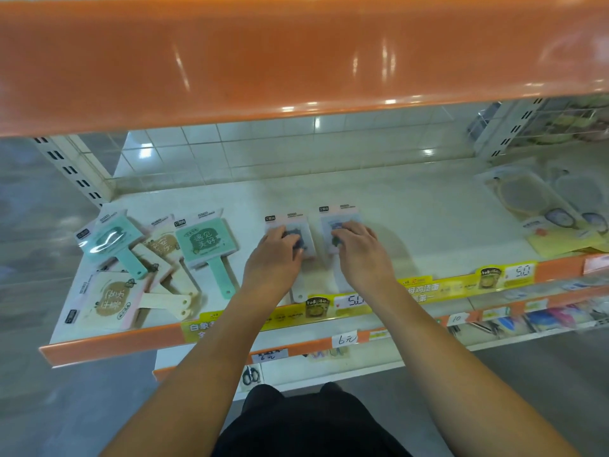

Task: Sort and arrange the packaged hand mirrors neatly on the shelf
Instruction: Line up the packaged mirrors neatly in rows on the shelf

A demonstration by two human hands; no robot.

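Two pale packaged hand mirrors lie side by side, handles toward me, in the middle of the white shelf (412, 212). My left hand (273, 258) rests on the left mirror (308, 240), fingers bent over its face. My right hand (361, 250) rests the same way on the right mirror (339, 216). At the shelf's left end lies a loose heap: a green mirror (206, 244) with its handle toward me, a second green mirror (112, 240) tilted, and several beige mirrors (110, 300) overlapping at odd angles.
An orange upper shelf (296, 61) overhangs the work area. Round packaged mirrors (530, 196) lie at the shelf's right end. Price tags run along the orange front rail (108, 343). Lower shelves with small goods sit below, and a slotted upright (75, 169) stands at the back left.
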